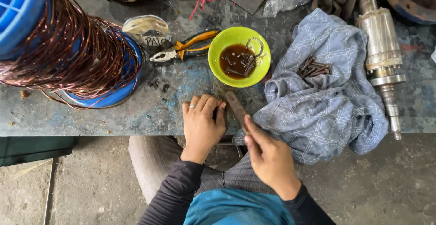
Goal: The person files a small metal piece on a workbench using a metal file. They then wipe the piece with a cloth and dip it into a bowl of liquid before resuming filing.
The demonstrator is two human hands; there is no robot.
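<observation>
Nearby, white labelled packet (147, 28) behind pliers (184, 50)

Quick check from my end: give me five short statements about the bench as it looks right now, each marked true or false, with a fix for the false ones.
1. The right hand holds a flat brown file by one end. True.
2. The left hand holds the pliers. False: it lies flat on the workbench; the yellow-handled pliers lie untouched beside the bowl.
3. The green bowl holds dark liquid with small metal parts in it. True.
4. The rusty bolts lie on bare bench. False: they lie on the blue checked cloth.
5. Copper wire is wound round a blue spool at the left. True.
</observation>
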